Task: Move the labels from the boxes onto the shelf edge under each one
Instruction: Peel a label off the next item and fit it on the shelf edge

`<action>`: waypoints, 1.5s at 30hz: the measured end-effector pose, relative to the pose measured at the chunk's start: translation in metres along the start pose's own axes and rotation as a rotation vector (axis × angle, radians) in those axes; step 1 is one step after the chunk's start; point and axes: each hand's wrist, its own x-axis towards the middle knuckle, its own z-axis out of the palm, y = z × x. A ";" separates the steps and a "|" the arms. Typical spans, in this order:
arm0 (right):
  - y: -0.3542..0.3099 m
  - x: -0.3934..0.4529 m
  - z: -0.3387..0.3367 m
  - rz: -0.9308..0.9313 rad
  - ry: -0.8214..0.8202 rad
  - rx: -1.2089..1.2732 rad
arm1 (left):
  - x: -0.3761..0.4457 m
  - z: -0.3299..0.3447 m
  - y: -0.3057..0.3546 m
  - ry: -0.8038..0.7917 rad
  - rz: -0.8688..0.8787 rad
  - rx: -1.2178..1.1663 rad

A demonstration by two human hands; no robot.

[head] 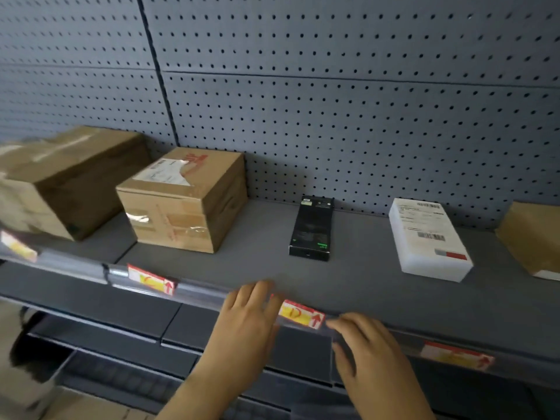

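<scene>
A red and yellow label (300, 314) sits in the clear strip of the shelf edge (206, 291), below the black box (312, 228). My left hand (248, 316) rests on the strip at the label's left end, fingers spread. My right hand (369, 350) touches the strip at the label's right end, fingers apart. More labels sit in the strip: one (151, 279) under the taped cardboard box (185, 201), one (457, 356) under the white box (427, 237), one (18, 247) under the large cardboard box (66, 180) at far left.
A brown parcel (536, 237) lies at the right edge of the shelf. Grey pegboard (333, 101) forms the back wall. Lower dark shelves (121, 338) run below the shelf edge.
</scene>
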 end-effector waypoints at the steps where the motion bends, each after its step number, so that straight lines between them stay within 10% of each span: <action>1: -0.009 0.006 0.006 0.030 -0.016 -0.030 | 0.002 0.002 -0.010 0.005 0.040 -0.024; 9: -0.050 0.023 0.031 0.254 0.001 -0.172 | 0.007 0.032 -0.036 0.148 0.274 -0.161; 45: -0.046 0.023 0.023 0.157 -0.045 -0.098 | -0.006 0.044 -0.017 0.103 0.183 -0.321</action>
